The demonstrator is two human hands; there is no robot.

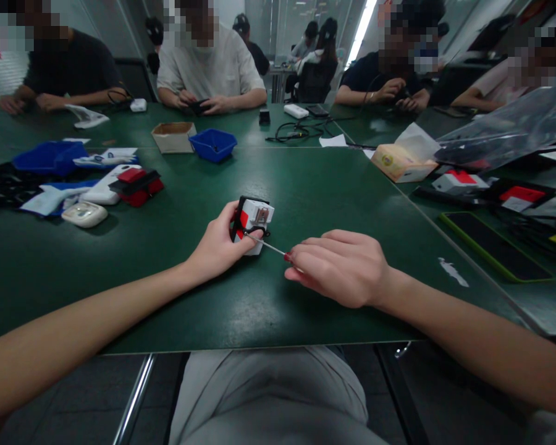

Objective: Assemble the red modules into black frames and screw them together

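My left hand [225,238] is closed around a small white, red and black device [265,209], propped up over the green table [306,198]. A metal clip-like piece shows on the device's white face. In my right hand [343,266] is a screwdriver [271,248], its handle mostly covered by my curled fingers. The thin shaft points left, and its tip meets the device close to my left thumb. Whether the tip sits in a screw is too small to tell.
Left stand a blue bin [50,157], a red-black device [136,185] and a white oval object [84,214]. Further back are a cardboard box [173,137] and a small blue tray [213,145]. Right lie a tissue box [403,164] and a green-edged black pad [495,247]. Several people sit opposite.
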